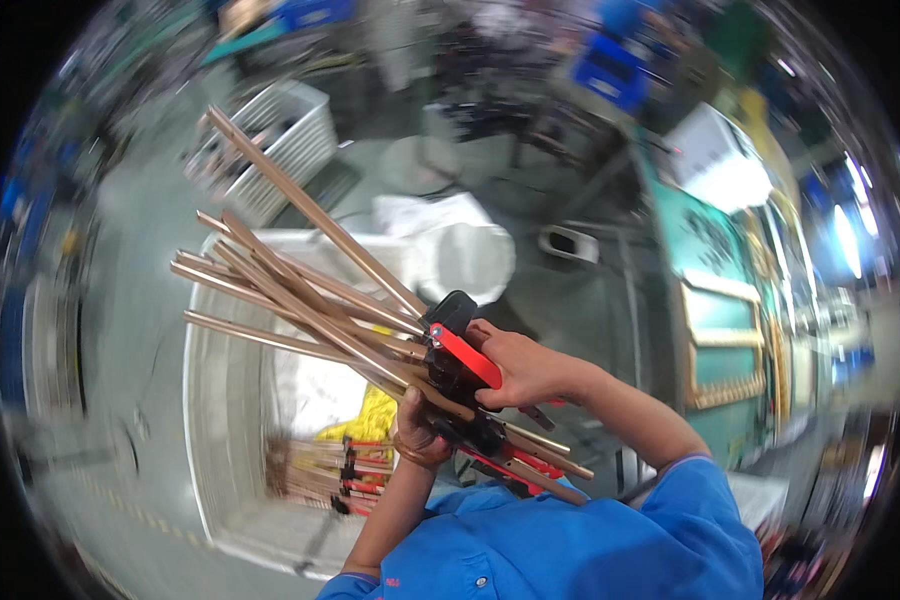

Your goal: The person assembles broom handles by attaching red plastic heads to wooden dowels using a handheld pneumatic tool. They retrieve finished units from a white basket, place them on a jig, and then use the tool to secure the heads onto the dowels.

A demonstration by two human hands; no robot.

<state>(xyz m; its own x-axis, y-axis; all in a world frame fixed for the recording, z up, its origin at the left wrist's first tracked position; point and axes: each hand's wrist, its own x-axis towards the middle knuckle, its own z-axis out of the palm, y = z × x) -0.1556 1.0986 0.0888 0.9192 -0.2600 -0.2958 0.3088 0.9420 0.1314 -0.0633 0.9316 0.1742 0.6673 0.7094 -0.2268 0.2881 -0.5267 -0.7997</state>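
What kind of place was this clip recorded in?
Most likely a factory or workshop floor. The left hand grips a bundle of copper tubes, the right hand works a red and black hand tool, and a large white bin below holds more tubes.

Tubes (300,300): bundle fanning up and left from both hands, above the bin.
Left hand (417,430): under the bundle, near its lower right end.
Right hand (520,368): just right of the left hand, on the tool.
Tool (462,350): across the tubes, between the two hands.
Bin (220,400): below and left of the hands; more tubes inside at its near end.
Crate (280,140): behind the bin, far left.
Bucket (465,250): behind the bin's right corner.
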